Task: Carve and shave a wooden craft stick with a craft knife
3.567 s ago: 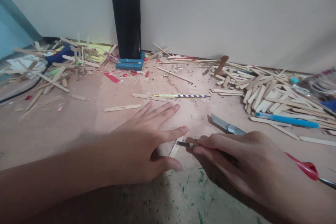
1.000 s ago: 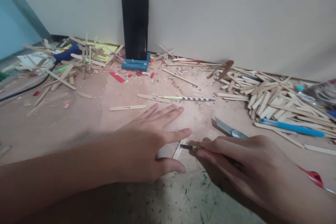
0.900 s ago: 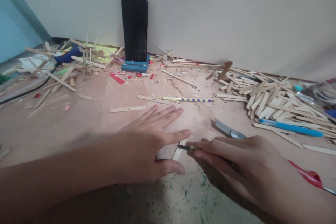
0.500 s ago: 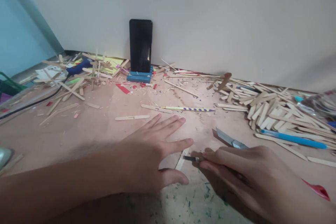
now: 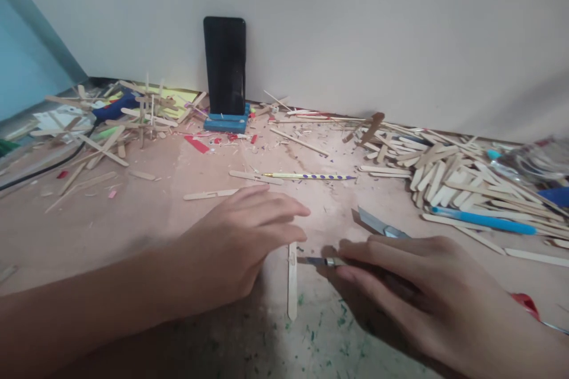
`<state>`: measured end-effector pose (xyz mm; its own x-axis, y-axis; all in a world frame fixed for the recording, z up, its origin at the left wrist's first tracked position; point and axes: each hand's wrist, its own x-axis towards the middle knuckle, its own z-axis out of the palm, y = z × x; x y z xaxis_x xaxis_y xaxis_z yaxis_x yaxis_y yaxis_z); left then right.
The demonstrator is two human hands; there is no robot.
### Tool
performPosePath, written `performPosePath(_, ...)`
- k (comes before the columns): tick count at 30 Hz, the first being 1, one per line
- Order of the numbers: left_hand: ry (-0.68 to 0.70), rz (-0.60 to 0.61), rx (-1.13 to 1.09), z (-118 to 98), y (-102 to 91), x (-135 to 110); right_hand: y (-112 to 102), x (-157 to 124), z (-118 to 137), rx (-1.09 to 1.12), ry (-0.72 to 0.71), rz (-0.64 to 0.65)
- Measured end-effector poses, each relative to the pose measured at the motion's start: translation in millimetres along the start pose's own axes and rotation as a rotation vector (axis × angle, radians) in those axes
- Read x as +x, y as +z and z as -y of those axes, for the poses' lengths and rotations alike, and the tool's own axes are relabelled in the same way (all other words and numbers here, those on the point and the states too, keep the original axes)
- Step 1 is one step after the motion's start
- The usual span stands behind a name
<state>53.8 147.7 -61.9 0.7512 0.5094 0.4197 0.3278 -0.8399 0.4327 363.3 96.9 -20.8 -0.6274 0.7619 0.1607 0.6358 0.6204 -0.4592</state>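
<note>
A pale wooden craft stick (image 5: 292, 290) lies on the table pointing towards me, with a small carved mark near its upper part. My left hand (image 5: 244, 228) bends its fingers over the far end of this stick. Its thumb is hidden beneath the hand. My right hand (image 5: 409, 284) is closed around a slim craft knife (image 5: 329, 262), whose narrow blade points left, its tip close to the mark on the stick. Just beyond the right hand, a wider utility knife (image 5: 377, 224) lies on the table, partly hidden by the fingers.
A phone (image 5: 225, 65) stands in a blue holder (image 5: 226, 123) against the wall. Many craft sticks (image 5: 444, 183) are heaped at right, with a blue pen (image 5: 484, 221) on them. A patterned pencil (image 5: 311, 176) lies mid-table. Sticks, scraps and a black cable (image 5: 48, 172) spread at left.
My left hand's spread fingers have drawn together, and its thumb has gone out of sight. The craft stick has turned from slanted to nearly straight towards me. The view has shifted slightly.
</note>
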Motion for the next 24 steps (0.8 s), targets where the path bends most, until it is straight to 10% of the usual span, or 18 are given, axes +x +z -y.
performPosePath(24,-0.088,0.008,-0.142,2,2.1,6,6,0,-7,-0.088,-0.003,-0.061)
